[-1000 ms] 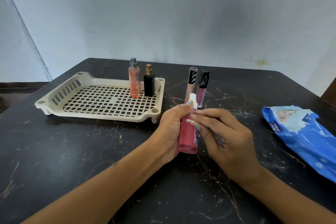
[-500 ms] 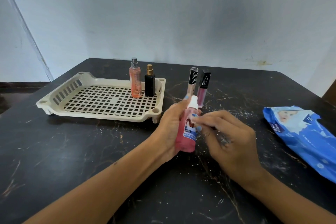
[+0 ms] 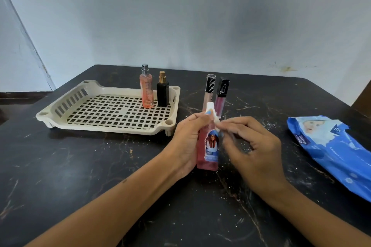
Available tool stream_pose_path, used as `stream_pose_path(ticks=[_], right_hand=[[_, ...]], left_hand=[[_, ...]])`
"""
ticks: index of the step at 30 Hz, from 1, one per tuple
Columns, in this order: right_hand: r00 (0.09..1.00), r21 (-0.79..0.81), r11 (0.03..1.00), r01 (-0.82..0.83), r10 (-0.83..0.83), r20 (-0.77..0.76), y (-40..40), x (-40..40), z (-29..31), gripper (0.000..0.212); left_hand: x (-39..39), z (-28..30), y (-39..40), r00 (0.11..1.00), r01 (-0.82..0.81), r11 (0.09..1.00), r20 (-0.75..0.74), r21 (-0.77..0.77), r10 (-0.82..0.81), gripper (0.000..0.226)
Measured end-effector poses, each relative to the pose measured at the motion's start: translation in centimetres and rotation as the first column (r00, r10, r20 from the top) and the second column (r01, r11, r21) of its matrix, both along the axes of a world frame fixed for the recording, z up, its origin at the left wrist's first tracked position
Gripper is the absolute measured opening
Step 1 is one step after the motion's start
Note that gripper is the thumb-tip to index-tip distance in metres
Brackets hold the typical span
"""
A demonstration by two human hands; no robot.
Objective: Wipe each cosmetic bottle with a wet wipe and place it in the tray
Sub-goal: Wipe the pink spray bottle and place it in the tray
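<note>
My left hand point(image 3: 187, 142) grips a pink bottle point(image 3: 208, 150) with a white cap and a blue label, held upright just above the table. My right hand point(image 3: 251, 146) pinches a small white wet wipe point(image 3: 216, 122) against the bottle's neck. A beige slotted tray point(image 3: 96, 110) lies at the left; an orange spray bottle point(image 3: 146, 88) and a black bottle with a gold top point(image 3: 162, 91) stand in its far right corner. Two lip gloss tubes, one pale point(image 3: 209, 90) and one dark pink point(image 3: 221, 94), stand on the table behind the held bottle.
A blue pack of wet wipes point(image 3: 329, 146) lies on the right of the dark marbled table point(image 3: 80, 166). A pale wall rises behind the table's far edge. White crumbs of wipe dot the tabletop around my hands.
The pink bottle has turned in my left hand so its label faces me, and it sits a little lower. My right hand's wipe has moved up to the bottle's neck.
</note>
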State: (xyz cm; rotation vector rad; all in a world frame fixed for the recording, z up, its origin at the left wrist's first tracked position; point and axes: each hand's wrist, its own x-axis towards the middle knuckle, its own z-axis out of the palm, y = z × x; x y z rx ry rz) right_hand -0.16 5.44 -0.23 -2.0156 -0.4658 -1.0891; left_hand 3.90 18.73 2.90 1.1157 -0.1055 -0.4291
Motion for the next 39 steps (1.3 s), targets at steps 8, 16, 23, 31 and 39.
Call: stream_pose_path(ticks=[8,16,23,31,39], right_hand=[[0.996,-0.075,0.995,-0.068,0.072,0.048,0.3,-0.6,0.1,0.021],[0.999,-0.055,0.998,-0.006,0.004,-0.033,-0.1,0.1,-0.3,0.029],[0.998,-0.032,0.998,0.060,-0.060,-0.016,-0.2,0.2,-0.2,0.030],[0.998,0.021,0.998,0.055,-0.054,-0.019,-0.2,0.3,0.0,0.030],[0.993,-0.109,0.993,-0.053,0.065,0.104,0.4,-0.4,-0.1,0.020]], left_hand=[[0.6,-0.3,0.3,0.996,-0.044,0.999,-0.074,-0.027,0.042,0.032],[0.3,-0.3,0.6,0.999,0.044,0.998,-0.009,0.033,-0.044,0.027],[0.1,-0.1,0.7,0.983,0.138,0.978,0.103,0.156,-0.155,0.033],[-0.1,-0.1,0.0,0.990,0.085,0.996,0.115,-0.010,-0.083,0.022],[0.2,0.0,-0.4,0.998,-0.059,0.989,-0.010,-0.139,0.058,0.028]])
